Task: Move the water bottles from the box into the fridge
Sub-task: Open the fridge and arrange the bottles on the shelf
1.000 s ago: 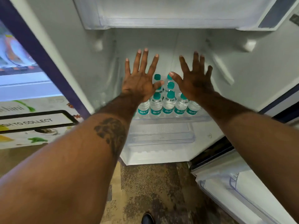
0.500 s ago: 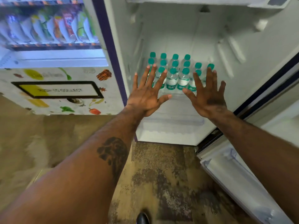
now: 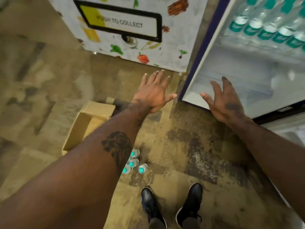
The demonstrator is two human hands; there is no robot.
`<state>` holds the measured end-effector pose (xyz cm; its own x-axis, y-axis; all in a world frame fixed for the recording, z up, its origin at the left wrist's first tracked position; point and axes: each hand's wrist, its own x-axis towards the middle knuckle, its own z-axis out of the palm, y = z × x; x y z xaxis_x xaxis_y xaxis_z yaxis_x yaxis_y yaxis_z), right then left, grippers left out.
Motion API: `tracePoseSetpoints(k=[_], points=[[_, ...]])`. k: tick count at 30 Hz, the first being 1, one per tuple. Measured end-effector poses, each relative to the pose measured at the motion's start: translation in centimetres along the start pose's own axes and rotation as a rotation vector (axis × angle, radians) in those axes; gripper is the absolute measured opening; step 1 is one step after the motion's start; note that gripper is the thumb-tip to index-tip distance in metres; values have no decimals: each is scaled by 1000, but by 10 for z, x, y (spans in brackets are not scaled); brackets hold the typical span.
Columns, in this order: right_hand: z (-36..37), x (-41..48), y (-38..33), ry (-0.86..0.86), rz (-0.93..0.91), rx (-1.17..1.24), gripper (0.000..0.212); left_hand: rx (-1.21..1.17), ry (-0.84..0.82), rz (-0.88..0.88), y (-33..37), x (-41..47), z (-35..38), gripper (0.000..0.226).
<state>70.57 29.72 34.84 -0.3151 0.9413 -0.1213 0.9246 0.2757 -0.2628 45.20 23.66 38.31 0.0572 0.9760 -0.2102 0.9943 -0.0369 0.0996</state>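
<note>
Head view: left hand and right hand spread, fingers wide, holding nothing. Four water bottles stand on the floor near the open box; five more bottles line the fridge shelf's front edge, others blurred behind.

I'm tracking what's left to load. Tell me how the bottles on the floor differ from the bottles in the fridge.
The floor bottles are a small loose cluster by the cardboard box; the fridge bottles stand in tidy rows. The floor bottles are few and partly hidden by the left forearm; the fridge bottles are many. Both are clear with teal caps.
</note>
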Motion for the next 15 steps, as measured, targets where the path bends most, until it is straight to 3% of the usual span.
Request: tracePoseSetpoints(k=[8, 15], points=[[131, -26, -113, -246, -166, 8, 64, -64, -109, -126, -88, -85, 110, 73], [275, -61, -154, -552, -360, -45, 52, -160, -348, -281, -117, -135, 232, 45]])
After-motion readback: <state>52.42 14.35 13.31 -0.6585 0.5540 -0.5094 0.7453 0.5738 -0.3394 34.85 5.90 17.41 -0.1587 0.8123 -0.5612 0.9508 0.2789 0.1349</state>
